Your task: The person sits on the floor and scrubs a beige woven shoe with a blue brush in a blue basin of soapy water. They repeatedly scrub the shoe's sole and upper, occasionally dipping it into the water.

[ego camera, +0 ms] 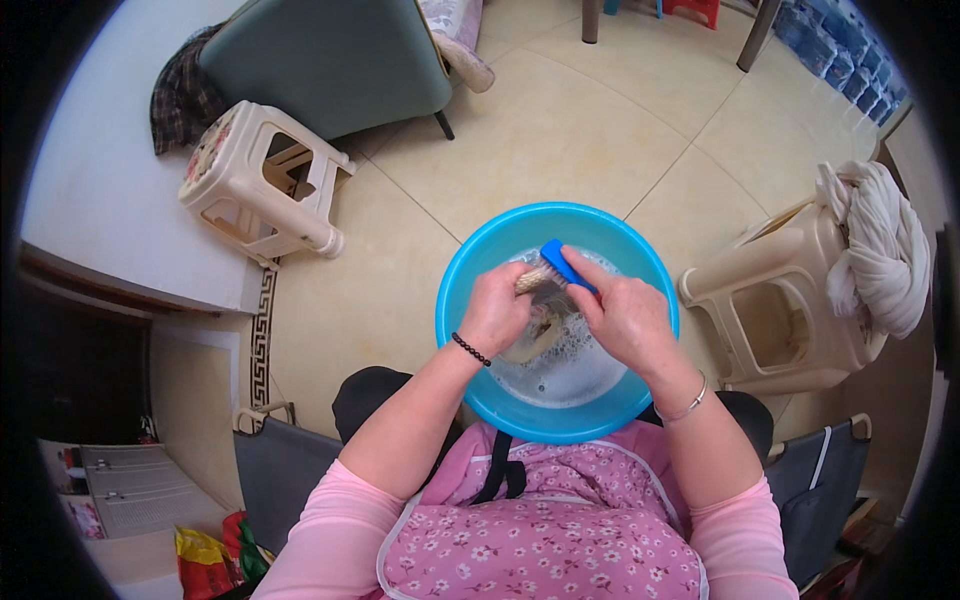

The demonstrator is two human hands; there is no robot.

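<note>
A light blue plastic basin (555, 433) with soapy water and foam (555, 382) lies before me, at my knees. Over its left half my left hand (496, 309) grips a beige, textured item (531, 280), possibly a shoe or slipper. A paler part of what may be the same item dips into the suds below. In my right hand (631, 315) is a blue scrubbing brush (566, 264), its bristles down against the beige item, with one finger stretched along its back. My fingers hide part of both the brush and the item.
On the left a beige plastic stool (296, 225) stands by a grey-green chair (337, 67). To the right, a white cloth (881, 247) lies over another beige stool (780, 330). Water bottles (840, 56) are stacked at the far right. Table legs (590, 21) show at the top.
</note>
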